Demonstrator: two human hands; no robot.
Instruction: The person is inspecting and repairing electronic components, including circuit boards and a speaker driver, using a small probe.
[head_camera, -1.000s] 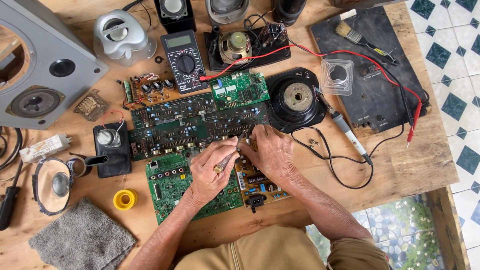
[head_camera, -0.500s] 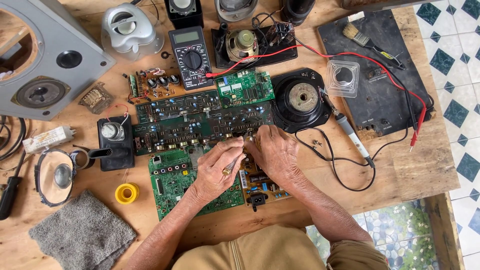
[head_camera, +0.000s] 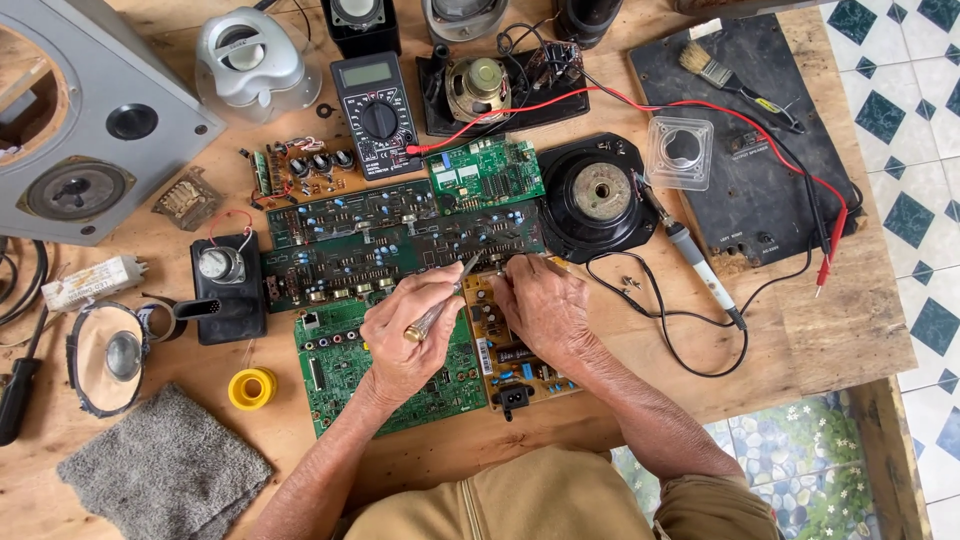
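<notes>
My left hand grips a thin metal tool like a pen. Its tip touches the lower edge of a long dark green circuit board. The hand lies over a bright green circuit board. Close beside it, my right hand rests palm down on an orange-brown circuit board, its fingertips pressing at the dark board's edge next to the tool tip. Nothing shows inside the right hand.
On the wooden table are a black multimeter with red leads, a black speaker driver, a soldering iron, a yellow solder roll, a grey cloth, a grey speaker cabinet and a black panel with a brush.
The tool tip has swung up from the green board to the dark board's edge. My right hand has stayed in place. The view has shifted slightly.
</notes>
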